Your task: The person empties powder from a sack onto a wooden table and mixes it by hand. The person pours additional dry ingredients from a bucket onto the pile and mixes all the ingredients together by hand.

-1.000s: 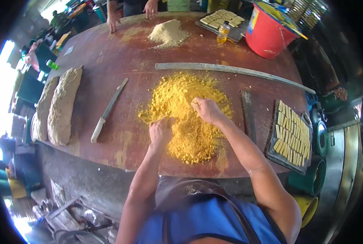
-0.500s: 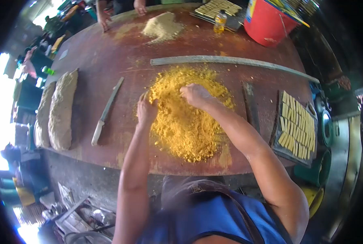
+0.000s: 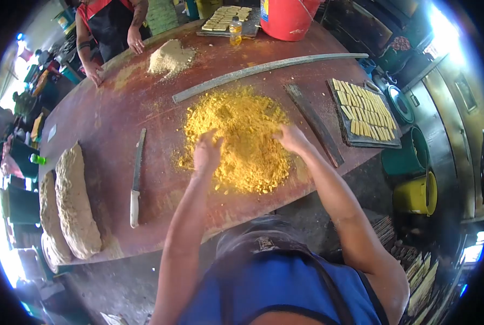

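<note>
Reddish-brown counter [image 3: 114,108], scuffed and dusted with powder, in a cluttered workroom with bright light at both sides; items, left to right, as follows.

Two long dough pieces [image 3: 75,203], pale and rough, lying side by side near the counter's left edge; one knife [image 3: 136,176], pale handle towards the wearer, blade pointing away, flat and well apart from both hands; at the far edge, one co-worker [image 3: 112,27] in a dark apron over red, hands at the counter; one pale powder mound [image 3: 171,57], near the co-worker.

Left hand [image 3: 206,151], at the left side of the yellow heap [image 3: 244,146]; grip open, fingers loosely spread and bent; whether crumbs lie within it, cannot tell. Yellow heap, loose and crumbly, on the counter between the two hands, smaller crumbs scattered around it; behind it, one long metal bar [image 3: 269,67], laid aslant; farther back, one far tray [image 3: 204,33] of pale strips, a small bottle [image 3: 235,32] of yellow liquid and a red bucket [image 3: 288,20].

Right hand [image 3: 293,138], at the heap's right edge; grip partly open, fingers slightly curled, contents not discernible; just beyond, one dark flat bar [image 3: 315,124]; then one near tray [image 3: 372,143], bearing pale strips in rows; lastly, below counter height, a green bin [image 3: 407,154] and a yellow bin [image 3: 415,195].
</note>
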